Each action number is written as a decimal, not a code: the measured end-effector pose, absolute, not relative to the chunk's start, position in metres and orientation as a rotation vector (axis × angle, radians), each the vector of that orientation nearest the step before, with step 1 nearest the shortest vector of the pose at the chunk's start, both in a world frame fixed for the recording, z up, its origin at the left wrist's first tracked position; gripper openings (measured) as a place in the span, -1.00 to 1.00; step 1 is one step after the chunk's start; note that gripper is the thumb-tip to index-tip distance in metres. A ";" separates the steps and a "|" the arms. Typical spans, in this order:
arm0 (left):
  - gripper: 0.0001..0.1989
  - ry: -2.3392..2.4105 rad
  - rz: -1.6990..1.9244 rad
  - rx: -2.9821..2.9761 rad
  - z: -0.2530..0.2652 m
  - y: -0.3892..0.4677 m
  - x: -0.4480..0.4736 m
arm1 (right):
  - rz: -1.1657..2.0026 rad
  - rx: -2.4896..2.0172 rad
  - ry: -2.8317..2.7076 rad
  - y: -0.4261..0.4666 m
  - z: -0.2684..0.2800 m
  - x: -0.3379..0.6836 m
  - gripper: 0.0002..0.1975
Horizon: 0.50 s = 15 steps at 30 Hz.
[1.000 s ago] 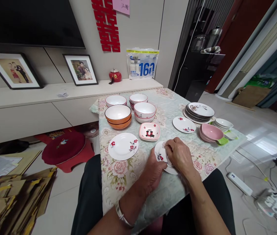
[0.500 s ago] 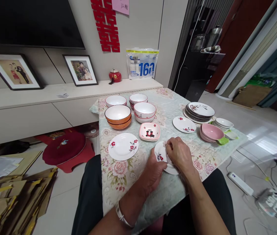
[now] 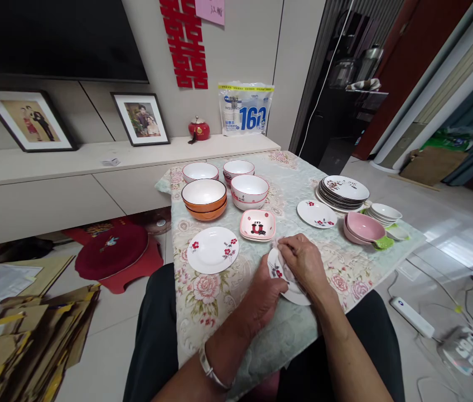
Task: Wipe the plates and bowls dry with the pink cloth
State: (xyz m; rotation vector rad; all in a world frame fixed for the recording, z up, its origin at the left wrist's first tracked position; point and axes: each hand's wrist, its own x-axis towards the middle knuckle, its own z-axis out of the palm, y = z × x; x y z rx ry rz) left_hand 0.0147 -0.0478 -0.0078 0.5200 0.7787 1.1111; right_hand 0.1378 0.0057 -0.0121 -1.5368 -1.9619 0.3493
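Near the table's front edge, my left hand [image 3: 266,295] grips the left rim of a white plate [image 3: 275,267] with red flowers, thumb on top. My right hand [image 3: 303,258] is closed over the plate's upper right part. Its fingers pinch a thin, pale, crumpled cloth or tissue [image 3: 288,273], pressed to the plate's face; most of it is hidden under the hand. A matching flowered plate [image 3: 211,251] lies flat to the left, another flowered plate [image 3: 315,214] to the right. Just beyond my hands sits a square cat dish [image 3: 257,224], stacked on a similar one.
Orange bowls [image 3: 204,201] and white red-rimmed bowls [image 3: 250,190] stand in stacks at the back left. At the right are stacked plates [image 3: 344,190], pink bowls [image 3: 364,227] and small white bowls [image 3: 385,212]. A floral tablecloth [image 3: 207,293] covers the table; a red stool [image 3: 115,254] is left.
My right hand has moved slightly over the plate toward its far rim, with the pale cloth or tissue. The held plate looks a little more tilted. My left hand keeps its grip.
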 end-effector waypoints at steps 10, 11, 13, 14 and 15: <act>-0.26 0.772 1.119 0.527 -0.010 -0.047 0.016 | 0.300 -1.487 -2.060 0.003 -0.013 0.144 -0.74; -0.28 0.766 1.124 0.530 -0.011 -0.047 0.016 | 0.356 -1.409 -2.088 0.003 -0.013 0.142 -0.74; -0.31 0.750 1.123 0.537 -0.011 -0.047 0.016 | 0.402 -1.357 -2.095 0.003 -0.014 0.140 -0.74; -0.32 0.744 1.121 0.537 -0.010 -0.047 0.015 | 0.392 -1.377 -2.077 0.004 -0.014 0.141 -0.74; -0.32 0.739 1.119 0.533 -0.010 -0.047 0.015 | 0.374 -1.409 -2.058 0.005 -0.015 0.142 -0.73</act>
